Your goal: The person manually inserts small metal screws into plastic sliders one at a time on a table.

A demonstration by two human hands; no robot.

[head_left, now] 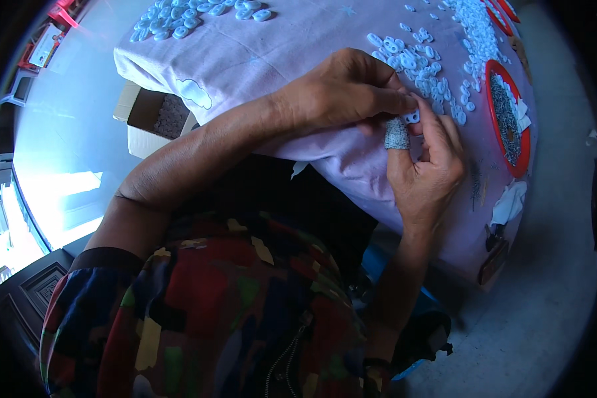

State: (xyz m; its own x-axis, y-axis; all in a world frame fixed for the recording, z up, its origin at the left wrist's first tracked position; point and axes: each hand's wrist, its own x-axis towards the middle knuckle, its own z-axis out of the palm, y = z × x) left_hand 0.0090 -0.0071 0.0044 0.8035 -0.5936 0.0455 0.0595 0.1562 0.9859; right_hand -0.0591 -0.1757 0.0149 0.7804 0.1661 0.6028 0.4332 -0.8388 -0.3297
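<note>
Both my hands meet above the near edge of the cloth-covered table. A small white plastic piece (412, 117) shows between the fingertips, mostly hidden by them. My left hand (351, 89) is closed, thumb and fingers pinched together at that piece. From the other side my right hand (431, 156) pinches it too, its fingers bent and close together. A grey speckled wrap (397, 134) covers the thumb of my right hand. Just beyond the hands lies a loose spread of white oval plastic pieces (414, 63).
A red tray (527, 149) of small metal parts stands at the right edge. Smaller white parts (477, 33) heap farther back. White ovals (172, 14) lie at the far left. An open cardboard box (142, 136) with small pieces sits below the table's left side. A dark-handled tool (493, 262) lies near the right corner.
</note>
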